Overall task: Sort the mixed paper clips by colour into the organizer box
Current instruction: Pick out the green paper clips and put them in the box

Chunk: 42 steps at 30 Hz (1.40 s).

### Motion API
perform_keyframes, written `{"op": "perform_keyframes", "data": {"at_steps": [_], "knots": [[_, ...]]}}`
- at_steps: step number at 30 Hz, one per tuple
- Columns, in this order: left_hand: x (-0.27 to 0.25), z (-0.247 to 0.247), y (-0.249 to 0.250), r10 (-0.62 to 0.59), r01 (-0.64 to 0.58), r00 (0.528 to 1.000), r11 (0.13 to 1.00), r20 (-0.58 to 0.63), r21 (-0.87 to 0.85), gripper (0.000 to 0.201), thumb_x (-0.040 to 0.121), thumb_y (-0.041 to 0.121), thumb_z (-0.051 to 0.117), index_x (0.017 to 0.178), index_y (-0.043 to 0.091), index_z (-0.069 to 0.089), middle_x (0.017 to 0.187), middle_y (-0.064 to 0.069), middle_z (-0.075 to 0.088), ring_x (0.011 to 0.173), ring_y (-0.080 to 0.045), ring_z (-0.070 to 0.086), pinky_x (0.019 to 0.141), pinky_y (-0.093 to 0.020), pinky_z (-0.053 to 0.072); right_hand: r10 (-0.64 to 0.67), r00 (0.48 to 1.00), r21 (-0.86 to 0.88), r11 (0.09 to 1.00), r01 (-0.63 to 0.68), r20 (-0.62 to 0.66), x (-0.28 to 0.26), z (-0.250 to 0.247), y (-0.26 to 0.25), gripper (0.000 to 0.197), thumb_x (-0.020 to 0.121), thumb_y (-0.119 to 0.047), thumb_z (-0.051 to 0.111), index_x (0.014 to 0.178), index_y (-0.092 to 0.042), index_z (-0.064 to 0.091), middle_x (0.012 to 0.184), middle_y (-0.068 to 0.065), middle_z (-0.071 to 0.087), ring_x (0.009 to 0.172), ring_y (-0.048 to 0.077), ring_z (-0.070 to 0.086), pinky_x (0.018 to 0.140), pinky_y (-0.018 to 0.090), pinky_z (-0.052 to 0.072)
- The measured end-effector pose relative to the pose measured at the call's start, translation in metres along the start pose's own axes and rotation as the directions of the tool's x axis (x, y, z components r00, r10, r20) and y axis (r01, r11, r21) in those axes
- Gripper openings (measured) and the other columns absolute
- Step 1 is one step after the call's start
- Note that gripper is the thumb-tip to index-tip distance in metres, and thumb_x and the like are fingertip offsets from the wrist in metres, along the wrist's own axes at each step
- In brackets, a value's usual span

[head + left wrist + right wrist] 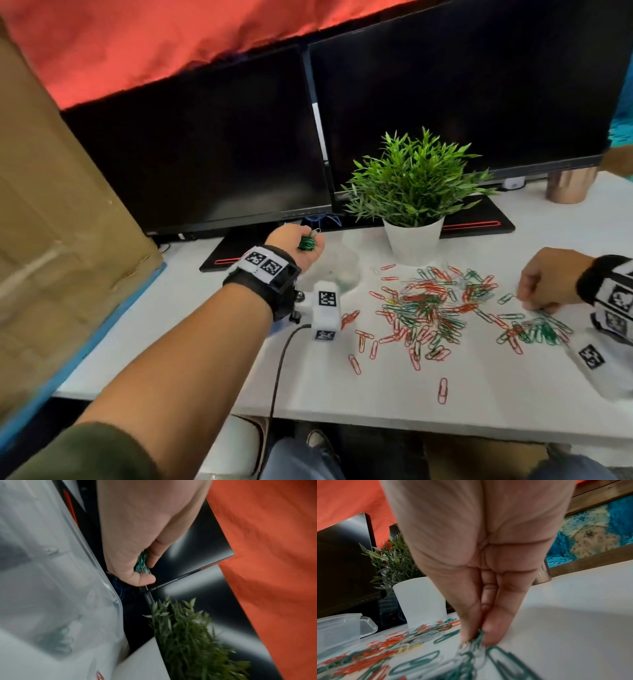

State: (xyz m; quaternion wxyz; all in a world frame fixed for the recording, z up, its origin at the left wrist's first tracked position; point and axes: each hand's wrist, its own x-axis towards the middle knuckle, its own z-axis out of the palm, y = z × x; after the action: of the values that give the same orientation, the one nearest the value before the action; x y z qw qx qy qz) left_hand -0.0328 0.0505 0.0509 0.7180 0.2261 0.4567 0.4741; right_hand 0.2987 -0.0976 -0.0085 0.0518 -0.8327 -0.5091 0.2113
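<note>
A mixed heap of red, green and white paper clips lies on the white desk right of centre. My left hand is raised near the monitor bases, its fingers curled round a bunch of green clips, which show as green clips in the left wrist view. Under and right of it sits the clear plastic organizer box, blurred. My right hand is low at the right, fingertips down on a small heap of green clips, pinching a green clip.
A potted green plant in a white pot stands behind the heap. Two dark monitors span the back. A cardboard box fills the left side. A copper cup stands at the back right. A black cable hangs off the front edge.
</note>
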Motion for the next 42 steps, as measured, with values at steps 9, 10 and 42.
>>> {"op": "perform_keyframes", "data": {"at_steps": [9, 10, 42], "knots": [[0.026, 0.02, -0.013, -0.055, 0.071, 0.997, 0.941, -0.057, 0.332, 0.014, 0.096, -0.006, 0.041, 0.11, -0.002, 0.044, 0.122, -0.016, 0.041, 0.117, -0.03, 0.049, 0.085, -0.039, 0.05, 0.047, 0.999, -0.006, 0.999, -0.047, -0.005, -0.004, 0.002, -0.007, 0.01, 0.074, -0.005, 0.078, 0.07, -0.013, 0.074, 0.068, -0.001, 0.072, 0.061, 0.01, 0.066, 0.048, 0.015, 0.046], [0.026, 0.021, -0.013, -0.057, 0.073, 0.997, 0.92, -0.053, 0.386, 0.017, 0.096, -0.005, 0.043, 0.112, -0.001, 0.044, 0.127, -0.016, 0.04, 0.121, -0.032, 0.047, 0.086, -0.041, 0.051, 0.049, 0.999, 0.005, 0.999, -0.049, -0.007, -0.004, 0.001, -0.008, 0.01, 0.074, -0.004, 0.077, 0.07, -0.012, 0.074, 0.069, -0.001, 0.072, 0.061, 0.01, 0.066, 0.048, 0.015, 0.046], [-0.096, 0.065, -0.17, -0.434, 0.384, 0.802, 0.901, 0.411, 0.201, 0.031, 0.096, 0.018, 0.048, 0.114, -0.007, 0.052, 0.103, -0.025, 0.06, 0.095, -0.038, 0.062, 0.097, -0.045, 0.048, -0.277, 0.961, 0.651, 0.724, 0.226, -0.025, -0.055, -0.001, -0.029, 0.007, 0.084, 0.006, 0.066, 0.085, 0.0, 0.069, 0.072, 0.013, 0.068, 0.057, 0.017, 0.063, 0.067, 0.027, 0.059]]}}
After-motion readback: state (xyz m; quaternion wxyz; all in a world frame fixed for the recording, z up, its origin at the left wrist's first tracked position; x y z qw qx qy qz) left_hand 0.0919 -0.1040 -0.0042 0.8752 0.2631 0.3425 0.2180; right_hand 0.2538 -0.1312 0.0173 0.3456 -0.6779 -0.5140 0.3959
